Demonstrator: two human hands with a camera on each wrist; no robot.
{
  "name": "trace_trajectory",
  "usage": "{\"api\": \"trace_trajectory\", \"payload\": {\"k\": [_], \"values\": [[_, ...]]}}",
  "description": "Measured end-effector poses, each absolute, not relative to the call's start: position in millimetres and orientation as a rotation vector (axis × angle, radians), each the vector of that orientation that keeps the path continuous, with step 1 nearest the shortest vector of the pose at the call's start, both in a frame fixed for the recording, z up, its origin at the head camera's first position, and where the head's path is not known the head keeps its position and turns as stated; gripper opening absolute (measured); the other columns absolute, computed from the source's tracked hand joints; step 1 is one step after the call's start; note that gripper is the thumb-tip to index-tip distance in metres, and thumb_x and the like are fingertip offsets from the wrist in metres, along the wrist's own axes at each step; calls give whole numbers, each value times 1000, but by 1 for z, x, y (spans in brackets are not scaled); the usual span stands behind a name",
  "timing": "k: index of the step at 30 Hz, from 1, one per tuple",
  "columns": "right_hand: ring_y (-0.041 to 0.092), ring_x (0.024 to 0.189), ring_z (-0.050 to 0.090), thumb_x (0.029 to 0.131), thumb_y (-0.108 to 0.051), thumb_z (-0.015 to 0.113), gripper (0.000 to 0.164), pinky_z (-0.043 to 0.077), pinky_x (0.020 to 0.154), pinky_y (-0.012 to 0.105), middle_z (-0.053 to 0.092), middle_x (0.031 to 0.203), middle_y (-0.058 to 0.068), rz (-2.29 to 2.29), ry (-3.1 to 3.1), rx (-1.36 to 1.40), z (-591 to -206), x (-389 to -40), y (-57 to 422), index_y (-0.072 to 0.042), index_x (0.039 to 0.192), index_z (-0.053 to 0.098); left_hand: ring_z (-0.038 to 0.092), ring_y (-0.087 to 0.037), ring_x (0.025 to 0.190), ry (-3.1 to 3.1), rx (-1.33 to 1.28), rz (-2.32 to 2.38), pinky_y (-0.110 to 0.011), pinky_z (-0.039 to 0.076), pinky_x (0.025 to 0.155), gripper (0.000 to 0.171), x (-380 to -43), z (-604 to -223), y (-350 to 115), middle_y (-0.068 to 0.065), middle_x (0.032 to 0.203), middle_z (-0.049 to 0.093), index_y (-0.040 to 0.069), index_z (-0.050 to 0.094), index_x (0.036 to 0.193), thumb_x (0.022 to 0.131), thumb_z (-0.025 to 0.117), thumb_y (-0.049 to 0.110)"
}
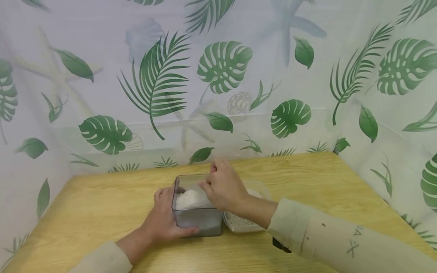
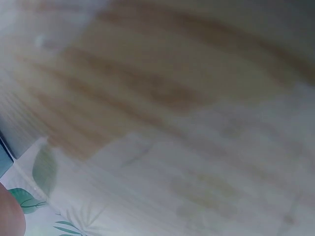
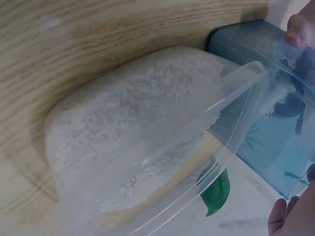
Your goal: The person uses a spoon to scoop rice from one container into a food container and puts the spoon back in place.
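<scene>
A translucent grey-blue square container (image 1: 198, 223) stands on the table with white grains (image 1: 191, 199) heaped inside. My left hand (image 1: 165, 218) grips its left side, thumb along the front. Over its right rim, my right hand (image 1: 225, 187) has curled fingers pinching a pale thing mostly hidden by the hand and reaching into the container; its kind cannot be made out. To the right, partly beneath my right forearm, sits a clear plastic tub (image 1: 242, 227). Rice-like white grains (image 3: 133, 108) fill its bottom in the right wrist view.
The wood-grain table (image 1: 112, 201) holds both containers near its middle. A leaf-patterned curtain (image 1: 222, 125) stands behind it and at both sides. Below the right cuff shows a small black object (image 1: 281, 245). The left wrist view is mostly blurred.
</scene>
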State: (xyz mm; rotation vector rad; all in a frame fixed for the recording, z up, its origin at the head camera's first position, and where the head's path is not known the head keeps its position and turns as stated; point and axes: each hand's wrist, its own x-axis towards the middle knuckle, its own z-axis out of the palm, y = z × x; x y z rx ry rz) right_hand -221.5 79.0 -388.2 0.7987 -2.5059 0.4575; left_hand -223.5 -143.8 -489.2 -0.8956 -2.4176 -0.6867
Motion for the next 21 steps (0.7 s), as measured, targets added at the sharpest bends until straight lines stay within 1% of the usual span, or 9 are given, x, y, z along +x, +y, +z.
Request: {"api": "trace_trajectory", "payload": {"k": [7, 14, 18, 21], "values": [[17, 78, 37, 92, -27, 70, 40, 37, 73, 31, 38, 81, 0, 519, -2481, 772, -391, -223, 84, -10, 56, 69, 49, -28, 119, -2434, -899, -658, -51, 25, 101, 136, -224, -492, -143, -12, 126, 55, -3, 14, 156, 68, 56, 91], [14, 71, 34, 91, -27, 72, 41, 35, 66, 29, 37, 77, -1, 566, -2472, 745, -390, -225, 89, -12, 54, 67, 50, -27, 119, -2427, -890, -624, -52, 26, 101, 136, -224, -490, -144, -10, 126, 56, -5, 18, 154, 66, 59, 90], [15, 70, 33, 90, -26, 73, 41, 34, 66, 29, 35, 76, -1, 598, -2460, 738, -388, -225, 94, -14, 52, 64, 50, -27, 120, -2436, -883, -612, -52, 26, 102, 135, -225, -489, -144, -10, 126, 56, -5, 20, 154, 66, 60, 90], [15, 71, 36, 90, -25, 72, 41, 37, 67, 29, 39, 76, -1, 624, -2452, 733, -386, -225, 97, -14, 51, 63, 51, -28, 120, -2427, -882, -605, -52, 27, 102, 136, -225, -490, -144, -11, 126, 57, -7, 20, 153, 66, 59, 90]]}}
